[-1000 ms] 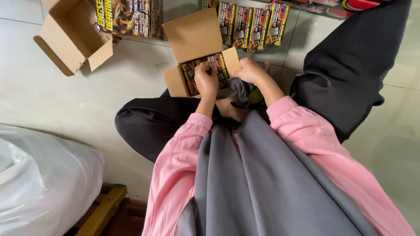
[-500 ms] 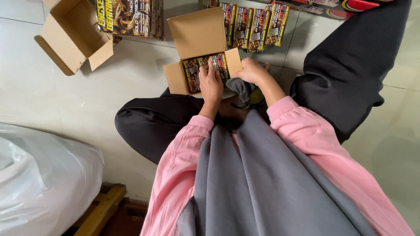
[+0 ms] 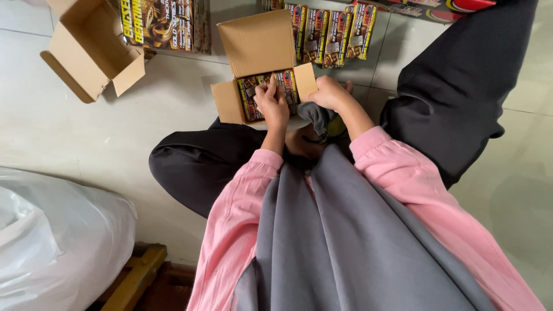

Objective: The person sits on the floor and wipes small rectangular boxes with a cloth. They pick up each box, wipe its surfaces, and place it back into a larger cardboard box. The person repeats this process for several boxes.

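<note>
An open cardboard box (image 3: 227,102) sits on the tiled floor in front of my crossed legs, its lid flap (image 3: 259,43) standing up at the back. Several colourful printed packs (image 3: 286,86) lie packed inside it. My left hand (image 3: 272,103) rests on top of those packs, fingers pressing down on them. My right hand (image 3: 329,93) grips the box's right side flap (image 3: 305,80). A grey sock (image 3: 315,115) shows just below the right hand.
A second open, empty cardboard box (image 3: 89,52) lies at the upper left. A large printed carton (image 3: 164,23) stands behind it. A row of upright colourful packs (image 3: 328,34) lines the floor beyond the box. A white plastic bag (image 3: 52,242) and a wooden pallet edge (image 3: 135,279) sit at the lower left.
My left hand has slid further up onto the packs inside the box. The right hand has stayed on the side flap.
</note>
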